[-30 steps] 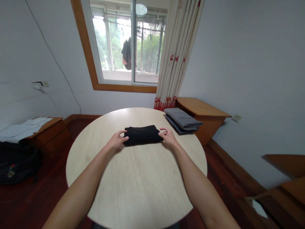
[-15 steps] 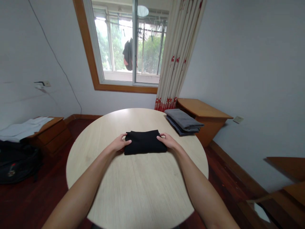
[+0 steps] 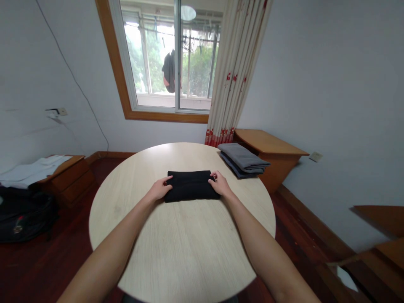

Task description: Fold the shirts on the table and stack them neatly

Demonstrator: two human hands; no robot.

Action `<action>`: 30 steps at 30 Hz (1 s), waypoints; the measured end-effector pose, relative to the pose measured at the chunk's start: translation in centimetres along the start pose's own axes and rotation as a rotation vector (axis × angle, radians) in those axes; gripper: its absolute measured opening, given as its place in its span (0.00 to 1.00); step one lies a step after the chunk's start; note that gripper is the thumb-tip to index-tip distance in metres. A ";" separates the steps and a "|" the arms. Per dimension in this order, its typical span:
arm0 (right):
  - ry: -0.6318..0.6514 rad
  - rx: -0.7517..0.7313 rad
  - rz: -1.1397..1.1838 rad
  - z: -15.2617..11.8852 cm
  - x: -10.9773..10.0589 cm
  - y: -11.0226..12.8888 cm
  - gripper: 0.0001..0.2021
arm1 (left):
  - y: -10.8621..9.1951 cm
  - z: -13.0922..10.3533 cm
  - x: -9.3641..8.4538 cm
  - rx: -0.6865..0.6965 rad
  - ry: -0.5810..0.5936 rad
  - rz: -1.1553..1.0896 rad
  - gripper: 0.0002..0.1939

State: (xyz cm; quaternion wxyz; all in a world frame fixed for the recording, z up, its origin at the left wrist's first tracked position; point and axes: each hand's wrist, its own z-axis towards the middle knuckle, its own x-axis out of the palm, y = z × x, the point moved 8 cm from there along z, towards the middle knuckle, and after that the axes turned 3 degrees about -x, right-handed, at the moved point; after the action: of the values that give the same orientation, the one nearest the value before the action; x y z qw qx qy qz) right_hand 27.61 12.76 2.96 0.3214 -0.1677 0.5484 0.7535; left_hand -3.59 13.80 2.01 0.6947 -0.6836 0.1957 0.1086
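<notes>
A folded black cloth (image 3: 192, 186) lies flat as a wide rectangle on the round, pale wooden table (image 3: 189, 244). At its left end is my left hand (image 3: 160, 188), its thumb and forefinger apart and resting on the cloth's edge. My right hand (image 3: 220, 183) is at the opposite end, fingers bent and slightly spread, with the fingertips touching the top of the cloth. Neither hand is closed round the fabric. A stack of folded grey and dark cloths (image 3: 243, 159) sits at the table's back right edge.
Behind the table on the right stands a wooden desk (image 3: 268, 143), beside a patterned curtain (image 3: 235, 75). A wooden cabinet (image 3: 71, 176) with white sheets on top is at the left, a black bag (image 3: 25, 214) in front of it.
Both hands have loosened from pinching the cloth's ends, and their fingers now rest on top. The cloth's back edge looks straighter and flatter.
</notes>
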 end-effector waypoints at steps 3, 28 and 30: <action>0.024 0.026 -0.191 -0.4 -0.2 0.9 0.12 | 0.3 -0.1 -0.8 -0.045 -0.049 0.235 0.29; 0.370 0.034 -0.484 -0.4 4.2 1.8 0.38 | -1.8 0.5 3.7 0.125 0.029 0.813 0.36; 0.370 0.049 -0.486 -0.4 3.8 1.3 0.38 | -1.6 0.5 3.1 0.088 0.018 0.815 0.36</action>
State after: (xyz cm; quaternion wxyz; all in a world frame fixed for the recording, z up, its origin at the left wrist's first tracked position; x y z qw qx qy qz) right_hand 23.88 13.31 1.42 0.3909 -0.4205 0.5594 0.5979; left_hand -0.13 13.85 2.14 0.6216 -0.5207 0.4610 0.3604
